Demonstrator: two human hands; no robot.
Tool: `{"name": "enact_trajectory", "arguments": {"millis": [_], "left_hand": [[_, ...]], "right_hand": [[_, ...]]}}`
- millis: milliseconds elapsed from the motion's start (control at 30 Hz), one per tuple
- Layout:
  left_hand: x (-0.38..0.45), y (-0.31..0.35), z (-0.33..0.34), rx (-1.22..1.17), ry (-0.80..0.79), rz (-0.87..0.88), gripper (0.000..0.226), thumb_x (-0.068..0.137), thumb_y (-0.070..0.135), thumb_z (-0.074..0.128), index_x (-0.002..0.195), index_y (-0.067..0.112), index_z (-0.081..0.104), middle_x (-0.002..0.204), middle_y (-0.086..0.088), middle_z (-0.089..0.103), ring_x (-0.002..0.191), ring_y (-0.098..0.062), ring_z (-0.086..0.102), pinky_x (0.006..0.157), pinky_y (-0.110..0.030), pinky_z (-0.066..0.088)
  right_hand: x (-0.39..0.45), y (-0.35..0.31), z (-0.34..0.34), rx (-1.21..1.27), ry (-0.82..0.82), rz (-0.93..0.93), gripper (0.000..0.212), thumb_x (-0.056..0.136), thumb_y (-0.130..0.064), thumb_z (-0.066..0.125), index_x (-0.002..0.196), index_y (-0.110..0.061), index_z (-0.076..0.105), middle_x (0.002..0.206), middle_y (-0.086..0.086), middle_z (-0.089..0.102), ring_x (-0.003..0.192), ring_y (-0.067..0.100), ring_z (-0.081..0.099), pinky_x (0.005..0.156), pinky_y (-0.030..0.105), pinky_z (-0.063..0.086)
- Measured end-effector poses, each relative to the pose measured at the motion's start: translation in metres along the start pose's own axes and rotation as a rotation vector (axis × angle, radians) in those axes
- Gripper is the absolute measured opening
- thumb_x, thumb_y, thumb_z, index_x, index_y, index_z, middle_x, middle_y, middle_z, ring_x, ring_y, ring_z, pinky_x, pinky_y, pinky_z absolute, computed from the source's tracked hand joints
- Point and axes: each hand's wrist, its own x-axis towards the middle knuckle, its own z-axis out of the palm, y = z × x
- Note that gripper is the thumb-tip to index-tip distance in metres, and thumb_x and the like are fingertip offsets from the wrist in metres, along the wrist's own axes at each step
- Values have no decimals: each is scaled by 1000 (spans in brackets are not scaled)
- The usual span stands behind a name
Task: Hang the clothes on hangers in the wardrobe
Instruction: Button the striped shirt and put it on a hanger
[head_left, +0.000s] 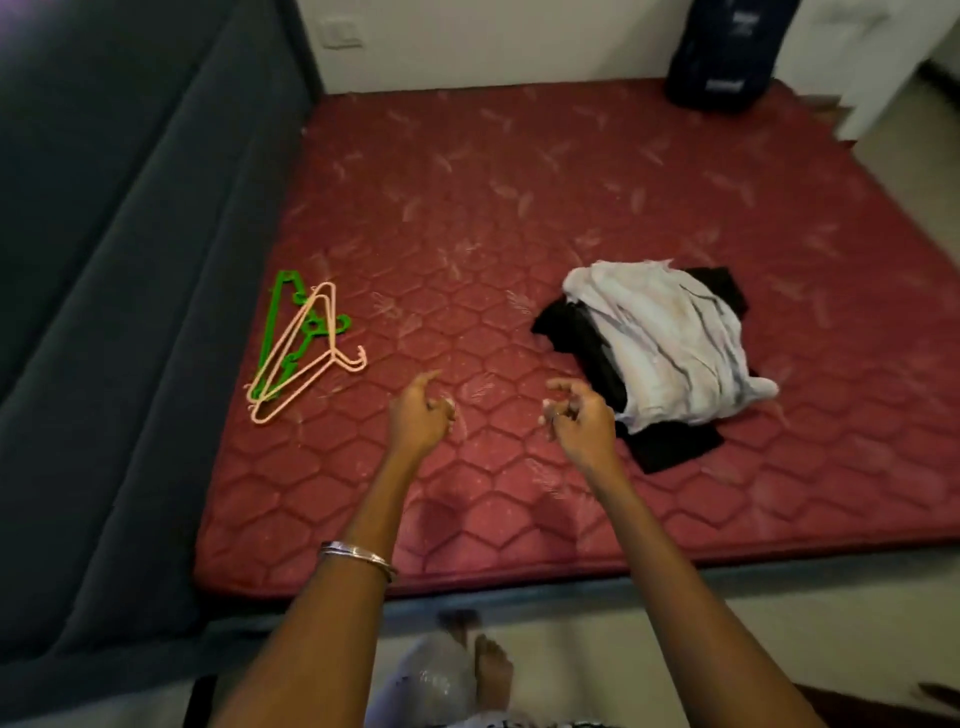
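Clothes (660, 343) are lying right of the empty, loosely curled hands (501, 415), hangers (301, 343) left, so tangled hangers risk snagging when lifted.

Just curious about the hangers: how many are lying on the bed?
3, I think: one green hanger and two pink hangers overlapping in a pile on the mattress's left side; another could hide beneath.

red quilted mattress (519, 218) | dark backpack (727, 52) at far corner (against white wall (467, 41)) | grey headboard (130, 260)
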Motion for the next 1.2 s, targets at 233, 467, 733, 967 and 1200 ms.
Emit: {"name": "enact_trajectory", "arguments": {"millis": [233,467,733,967,1200], "left_hand": [[71,25,75,-95,-278,-292,17,90,0,52,100,13,55,65,-6,59,32,-3,48,43,-16,38],[130,37,123,-184,-324,-485,18,94,3,49,84,17,54,72,-3,60,34,-1,51,35,-12,37],[206,47,209,-140,-269,-575,19,93,1,50,83,16,58,47,8,62,35,-3,53,35,-14,39],[230,71,280,-229,-208,-608,11,96,11,51,99,10,61,61,3,65,39,-4,56,37,-16,42],[245,116,326,-387,-544,-754,55,82,67,52,109,20,63,91,-1,70,81,-17,67,79,-41,55]], "right_hand": [[70,92,-43,-89,178,373,17,87,-10,61,83,-27,63,54,-5,65,59,18,62,72,41,56],[137,142,-89,-214,316,656,15,86,-5,57,85,-4,72,87,11,72,90,28,65,86,37,52],[265,212,-129,-703,134,567,53,85,-29,69,130,-10,50,125,13,53,120,36,45,99,47,35],[299,221,-133,-235,237,548,12,86,-5,49,82,-8,60,79,3,62,81,25,58,81,40,44],[254,140,-145,748,-54,897,26,94,5,46,78,-6,64,68,1,68,69,15,64,63,21,53]]}}
